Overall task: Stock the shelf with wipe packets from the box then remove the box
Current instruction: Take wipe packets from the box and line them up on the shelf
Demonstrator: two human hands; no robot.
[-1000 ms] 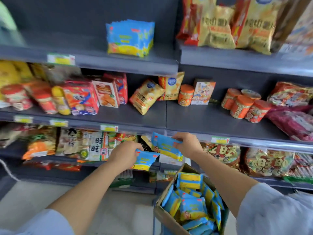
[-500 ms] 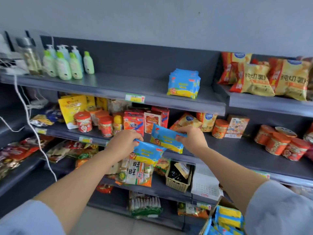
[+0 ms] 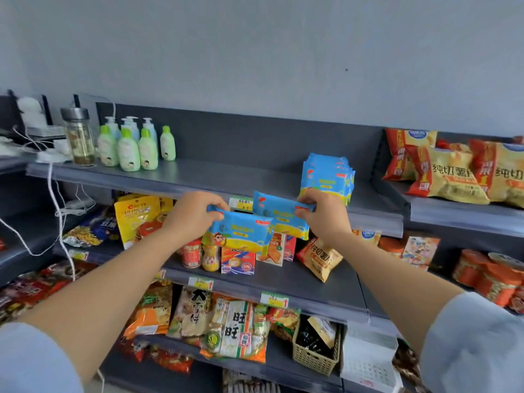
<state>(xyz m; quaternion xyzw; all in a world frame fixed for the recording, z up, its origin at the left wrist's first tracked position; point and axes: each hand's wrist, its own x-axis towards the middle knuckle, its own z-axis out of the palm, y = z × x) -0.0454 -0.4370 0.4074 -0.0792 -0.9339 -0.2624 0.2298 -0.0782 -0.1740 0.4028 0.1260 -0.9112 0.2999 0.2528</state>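
So there's 2 flat blue-and-yellow plastic wipe packets up in the air: the left hand point(image 3: 192, 215) has its grip pinched on the top edge of the nearer packet point(image 3: 241, 236), and the right hand point(image 3: 323, 214) grips the farther packet point(image 3: 279, 215) the same way. Just past the right grip, a stack of matching packets point(image 3: 327, 178) stands on the grey metal top shelf point(image 3: 226, 180).

A plain pale grey wall point(image 3: 255, 52) rises behind dark grey metal shelving point(image 3: 226, 137). The light seems soft, perhaps daylight.
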